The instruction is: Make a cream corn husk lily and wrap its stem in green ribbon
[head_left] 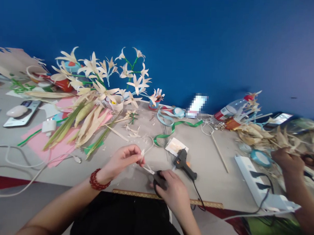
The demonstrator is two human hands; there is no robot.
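At the table, the left hand pinches a pale petal-like piece just beside the blades of scissors gripped in the right hand. From here, any neat cut would seem to want a steady pinch, fingers clear of the edges.

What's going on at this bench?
A person's left hand pinches a small pale piece; the right hand holds scissors, blades toward the left hand. A glue gun lies nearby on the table. Pale flowers stand behind. At far right is another person's hand, by dried husks.
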